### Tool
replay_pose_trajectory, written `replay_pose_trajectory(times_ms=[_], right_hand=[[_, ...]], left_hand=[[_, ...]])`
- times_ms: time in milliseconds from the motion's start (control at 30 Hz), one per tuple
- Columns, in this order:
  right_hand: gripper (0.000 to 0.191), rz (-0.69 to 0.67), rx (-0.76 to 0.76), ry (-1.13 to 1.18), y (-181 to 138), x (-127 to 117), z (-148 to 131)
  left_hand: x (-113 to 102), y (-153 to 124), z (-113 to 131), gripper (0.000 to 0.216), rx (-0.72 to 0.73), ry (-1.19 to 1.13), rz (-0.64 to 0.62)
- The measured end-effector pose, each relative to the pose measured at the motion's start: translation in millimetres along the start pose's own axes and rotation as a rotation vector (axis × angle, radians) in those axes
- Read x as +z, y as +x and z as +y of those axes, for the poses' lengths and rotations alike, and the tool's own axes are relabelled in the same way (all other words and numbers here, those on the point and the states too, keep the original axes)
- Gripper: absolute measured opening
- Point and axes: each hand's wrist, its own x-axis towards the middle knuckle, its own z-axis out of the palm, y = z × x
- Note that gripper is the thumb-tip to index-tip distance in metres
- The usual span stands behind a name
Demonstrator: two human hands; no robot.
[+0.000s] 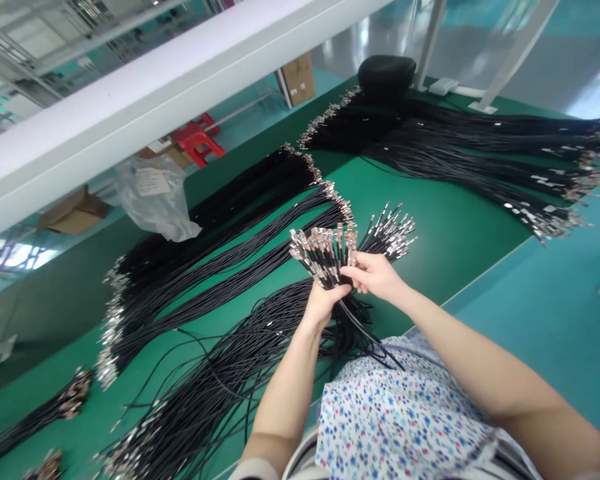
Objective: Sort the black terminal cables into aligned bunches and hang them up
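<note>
- A bright workshop surrounds a green-topped bench (pixel 460 213), with a white beam (pixel 180 87) crossing above its far edge.
- The left hand (pixel 325 303) grips the cable bundle (pixel 323 257) below its metal ends, thumb across the front.
- The right hand (pixel 375 275) is closed with thumb and fingers at the bundle's right side, higher up by the ends; whether it pinches one cable or several, I cannot tell.
- The bundle is held up near the middle of the bench's near edge, its ends fanned toward the far edge, its long axis running back down toward the body. Both hands are on it, the right nearer the tips.
- Just beyond the right hand, a second bunch of metal ends (pixel 393 232) sits close enough to crowd it.
- Loose cables (pixel 240 347) spread past the left forearm toward the bench's left, a likely snag.
- Farther out, straight cable rows (pixel 200 260) lie lengthwise, a plastic bag (pixel 155 193) over their far side.
- More cables (pixel 430 137) cover the right end, below a black object (pixel 386 72) at the far right corner.
</note>
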Motion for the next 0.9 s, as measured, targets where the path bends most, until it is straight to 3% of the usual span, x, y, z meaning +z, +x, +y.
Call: replay_pose_trajectory(times_ms=[133,233,300,367,467,567,700,900], right_hand=[[0.025,0.087,-0.015,0.056,7.7,18.0,-2.1],[0.026,0.032,0.041,0.147,12.0,4.8,21.2],[0.026,0.117,0.222,0.156,12.2,-14.7,51.5],[0.023,0.339,0.533,0.116,10.7,-34.5,86.9],[0.023,0.472,0.742,0.115,11.1,-50.4,129.2],[0.024,0.489,0.758,0.147,22.0,-48.2,147.2],[0.019,0.527,0.762,0.123,38.1,-42.2,150.2],[0.021,0.514,0.694,0.014,20.9,-48.5,134.2]], left_hand=[[-0.3,-6.1,5.1,0.021,-0.006,-0.009,0.076],[-2.8,-5.2,0.7,0.020,-0.024,-0.145,0.140],[-8.0,-2.0,-2.8,0.021,-0.062,-0.268,0.175],[-15.0,1.9,-5.0,0.023,-0.101,-0.387,0.201],[-23.0,6.5,-6.6,0.020,-0.130,-0.463,0.174],[-24.1,8.6,-8.0,0.018,-0.161,-0.449,0.124],[-23.6,10.1,-9.6,0.028,-0.201,-0.438,0.097],[-23.5,12.6,-11.1,0.027,-0.242,-0.378,0.098]])
